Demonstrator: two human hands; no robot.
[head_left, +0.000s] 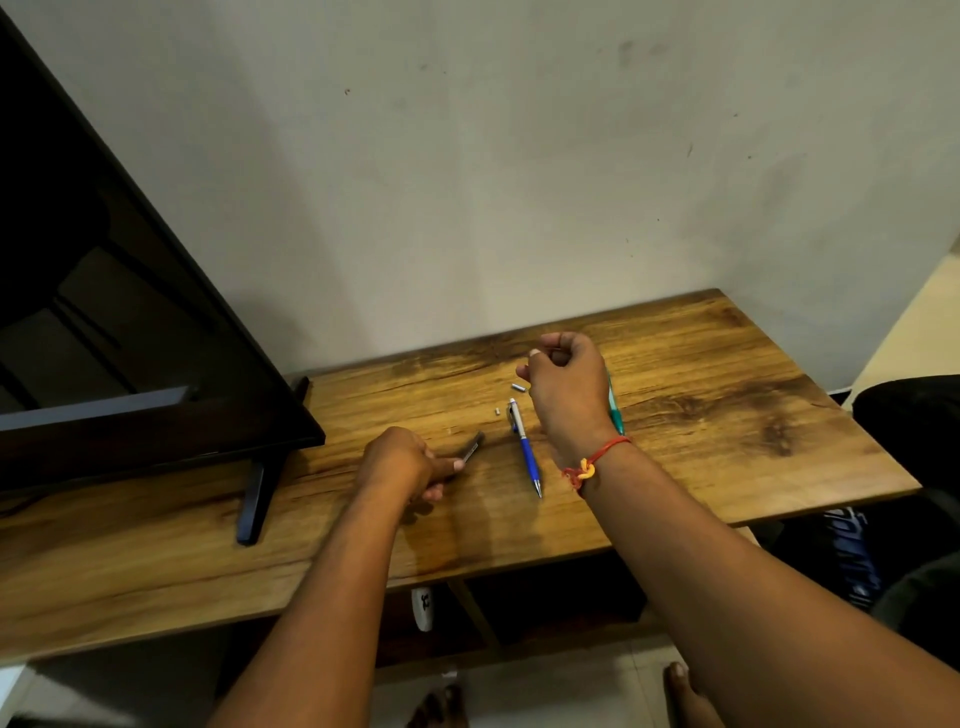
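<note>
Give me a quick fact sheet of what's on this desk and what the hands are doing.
surface: wooden table
left hand: grips a dark pen piece
right hand: fingers curled above the table, contents unclear
lying loose: blue pen, small metal bit, tiny pale bit
partly hidden: green pen, behind the right hand
at left: black screen on a stand

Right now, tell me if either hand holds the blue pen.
No, the blue pen lies on the table between the left hand, gripping a dark barrel, and right hand.
</note>
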